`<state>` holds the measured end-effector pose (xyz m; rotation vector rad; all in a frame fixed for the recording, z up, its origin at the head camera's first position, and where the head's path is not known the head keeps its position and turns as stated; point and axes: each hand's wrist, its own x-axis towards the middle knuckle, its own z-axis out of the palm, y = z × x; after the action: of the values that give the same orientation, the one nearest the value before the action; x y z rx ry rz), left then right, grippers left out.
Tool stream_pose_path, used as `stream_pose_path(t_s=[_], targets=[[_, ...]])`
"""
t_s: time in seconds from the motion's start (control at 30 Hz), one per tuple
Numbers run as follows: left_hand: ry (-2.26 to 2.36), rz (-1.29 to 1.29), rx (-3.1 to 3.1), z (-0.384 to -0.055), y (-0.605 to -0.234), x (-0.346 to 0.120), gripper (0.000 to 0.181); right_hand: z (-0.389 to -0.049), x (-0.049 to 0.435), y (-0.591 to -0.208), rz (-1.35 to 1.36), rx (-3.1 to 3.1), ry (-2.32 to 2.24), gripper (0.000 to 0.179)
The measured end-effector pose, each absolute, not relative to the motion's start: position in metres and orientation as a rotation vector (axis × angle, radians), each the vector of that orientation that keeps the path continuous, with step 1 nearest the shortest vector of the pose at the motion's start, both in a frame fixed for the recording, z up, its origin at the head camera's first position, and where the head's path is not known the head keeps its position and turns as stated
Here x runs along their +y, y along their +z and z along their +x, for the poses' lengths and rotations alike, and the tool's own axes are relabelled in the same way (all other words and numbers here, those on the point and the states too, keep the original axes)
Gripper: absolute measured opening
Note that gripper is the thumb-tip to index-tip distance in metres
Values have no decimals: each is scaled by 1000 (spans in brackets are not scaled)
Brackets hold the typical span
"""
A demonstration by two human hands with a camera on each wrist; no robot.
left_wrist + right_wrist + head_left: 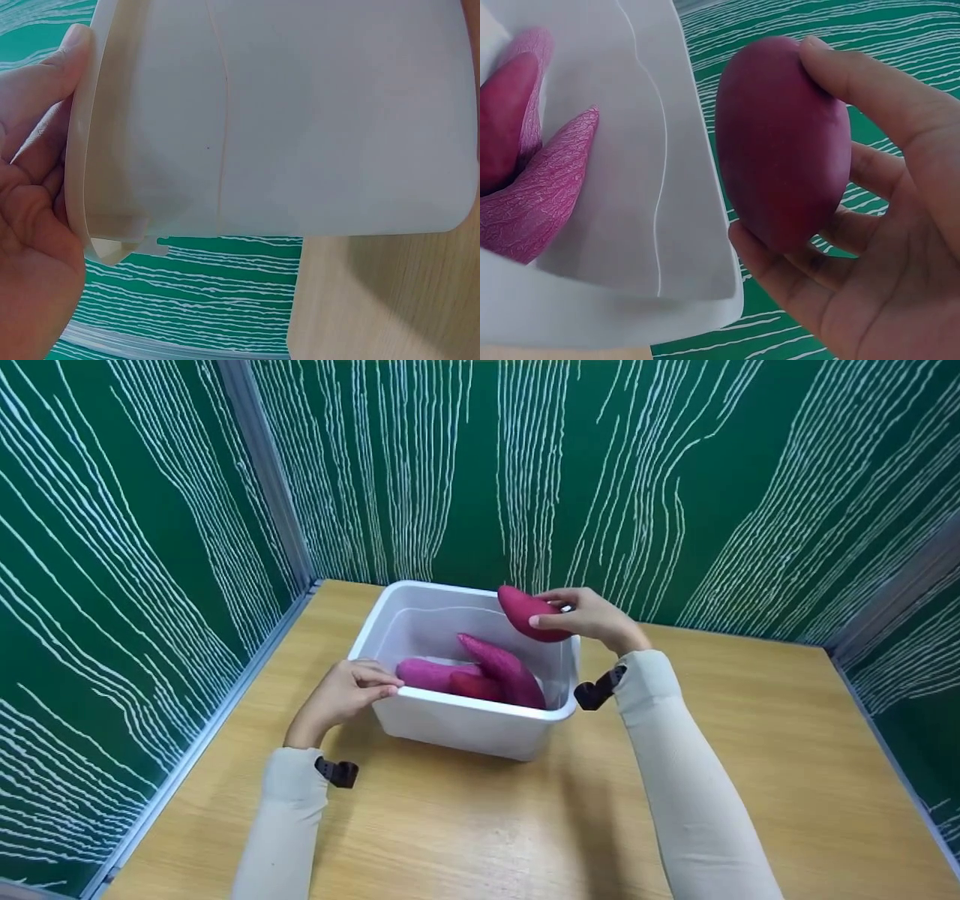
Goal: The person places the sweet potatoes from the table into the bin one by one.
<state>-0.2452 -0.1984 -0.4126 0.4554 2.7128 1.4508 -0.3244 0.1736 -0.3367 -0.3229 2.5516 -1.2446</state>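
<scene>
A white plastic bin point(465, 727) stands on the table. My left hand point(346, 695) grips its near-left rim, thumb and fingers at the edge; the left wrist view shows this rim point(81, 142) close up. In my right hand point(596, 619) is a smooth dark-red mango point(525, 611), held between thumb and fingers above the bin's right rim. The right wrist view shows the mango point(784, 142) as a rounded oval just outside the bin wall. Inside the bin lie two wrinkled purple sweet potatoes point(510, 667) and a smooth red mango point(474, 685), partly hidden by the near wall.
The wooden table point(750, 750) extends to the right and in front of the bin. Green panels with white wavy lines point(615, 472) enclose the back and sides, joined by grey metal posts point(274, 472). A small black camera point(600, 688) sits on the right wrist.
</scene>
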Motion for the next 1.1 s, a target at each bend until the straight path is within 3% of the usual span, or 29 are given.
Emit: stream_pose_path(t_s=[0.87, 1.1], targets=[[1455, 507, 2732, -244, -414, -198, 17, -325, 166, -337, -302, 2565, -1282, 68], [1443, 414, 2706, -245, -413, -198, 17, -323, 161, -338, -335, 2586, -1264, 71]])
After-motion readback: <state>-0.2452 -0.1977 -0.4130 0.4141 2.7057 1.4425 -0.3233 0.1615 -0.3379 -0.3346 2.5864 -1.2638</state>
